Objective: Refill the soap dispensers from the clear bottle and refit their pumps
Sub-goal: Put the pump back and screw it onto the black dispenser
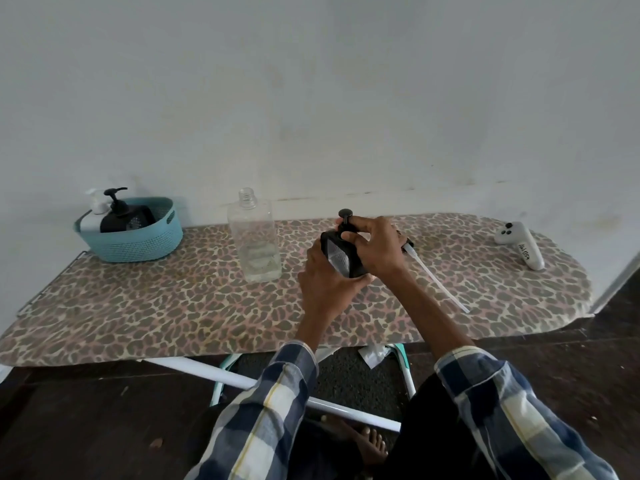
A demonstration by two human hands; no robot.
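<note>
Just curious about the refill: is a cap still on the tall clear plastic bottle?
No, the tall clear plastic bottle stands with its threaded neck bare and open.

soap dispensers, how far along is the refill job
Done, it seems: two dispensers with pumps on sit in the teal basket. In hand: left hand holds a black dispenser; right hand grips its pump. Left: a loose pump lies on the board; clear bottle nearly empty.

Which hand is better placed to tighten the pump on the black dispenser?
Probably the right hand: its fingers already curl around the pump neck on top, while the left hand grips the black dispenser body from below.
</note>
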